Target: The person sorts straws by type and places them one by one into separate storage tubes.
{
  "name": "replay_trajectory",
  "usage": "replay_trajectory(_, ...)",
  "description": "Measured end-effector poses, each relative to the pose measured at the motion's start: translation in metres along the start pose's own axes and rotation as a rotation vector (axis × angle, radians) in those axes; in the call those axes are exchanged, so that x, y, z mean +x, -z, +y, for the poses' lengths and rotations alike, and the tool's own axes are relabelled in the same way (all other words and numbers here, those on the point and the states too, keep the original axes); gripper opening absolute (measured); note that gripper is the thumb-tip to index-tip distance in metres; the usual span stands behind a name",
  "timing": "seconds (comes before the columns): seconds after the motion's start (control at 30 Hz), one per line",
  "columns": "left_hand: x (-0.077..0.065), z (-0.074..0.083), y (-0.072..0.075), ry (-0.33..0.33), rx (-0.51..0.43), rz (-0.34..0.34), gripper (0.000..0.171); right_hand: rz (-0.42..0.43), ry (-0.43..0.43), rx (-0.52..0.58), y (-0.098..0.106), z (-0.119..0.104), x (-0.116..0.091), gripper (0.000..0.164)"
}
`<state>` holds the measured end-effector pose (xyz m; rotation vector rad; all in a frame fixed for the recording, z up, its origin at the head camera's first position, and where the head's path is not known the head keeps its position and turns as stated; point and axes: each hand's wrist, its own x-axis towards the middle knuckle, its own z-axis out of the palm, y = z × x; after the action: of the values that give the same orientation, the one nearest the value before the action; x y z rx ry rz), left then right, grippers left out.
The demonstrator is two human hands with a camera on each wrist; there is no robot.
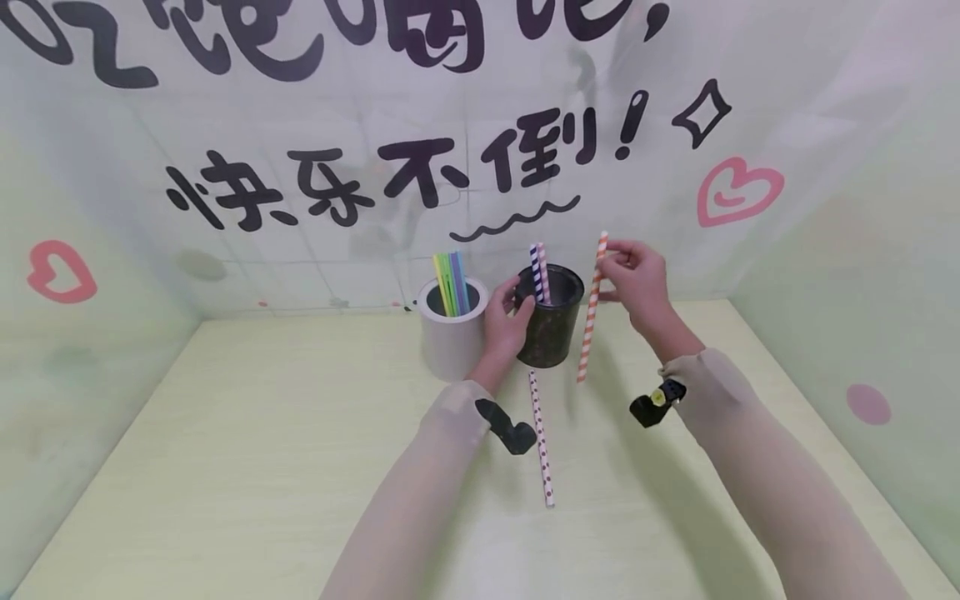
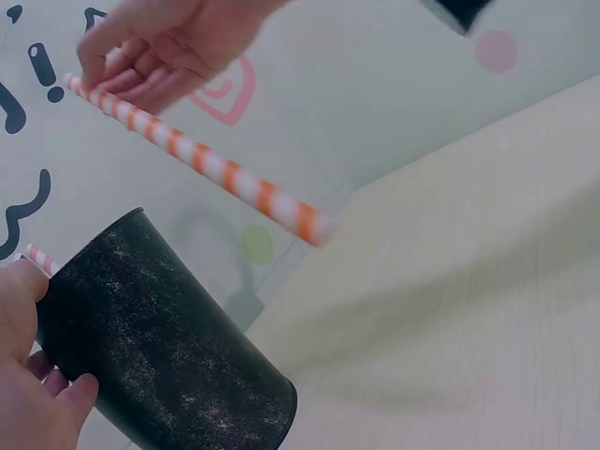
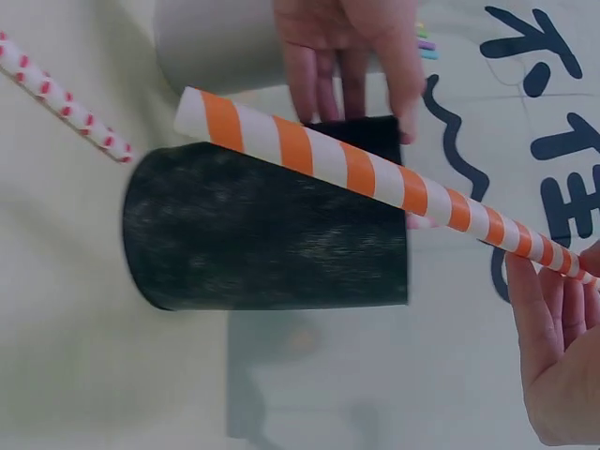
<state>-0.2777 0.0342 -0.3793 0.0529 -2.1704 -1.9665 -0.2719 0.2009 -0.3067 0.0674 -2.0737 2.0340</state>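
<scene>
My right hand (image 1: 637, 279) pinches an orange-and-white striped paper straw (image 1: 591, 321) near its upper end. The straw hangs almost upright, just right of a black cup (image 1: 550, 333), its lower end above the table. At the cup's left side my left hand (image 1: 507, 323) grips the wall near the rim, as the left wrist view also shows. Two straws lean inside the cup: a navy-and-white striped straw (image 1: 536, 273) and a pink-and-white striped straw (image 1: 543, 279). Before the cup a white straw with dark pink dots (image 1: 542, 442) lies on the table.
Left of the black cup stands a light grey cup (image 1: 452, 346) with several colourful straws (image 1: 452, 283) in it, close to my left wrist. Behind both cups rises a printed backdrop (image 1: 337, 267). A pale side wall (image 1: 847, 292) bounds the table (image 1: 247, 450) at the right.
</scene>
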Motion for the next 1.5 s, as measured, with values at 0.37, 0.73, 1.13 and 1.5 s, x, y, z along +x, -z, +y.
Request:
replay_trajectory(0.37, 0.002, -0.002, 0.004, -0.028, 0.001, 0.011, 0.042, 0.023, 0.131, -0.018, -0.026, -0.048, 0.035, 0.027)
replay_trajectory(0.73, 0.000, -0.001, -0.001, -0.021, 0.018, 0.002, 0.042, 0.105, 0.139, -0.026, -0.039, -0.070, 0.057, 0.024)
replay_trajectory(1.13, 0.000, -0.001, -0.003, -0.024, 0.005, -0.003, 0.042, 0.117, 0.118, -0.125, -0.035, -0.025, 0.061, 0.029)
replay_trajectory(1.5, 0.002, -0.005, -0.002, -0.045, 0.000, 0.007, 0.041, 0.060, 0.243, -0.336, -0.042, 0.027, 0.046, 0.027)
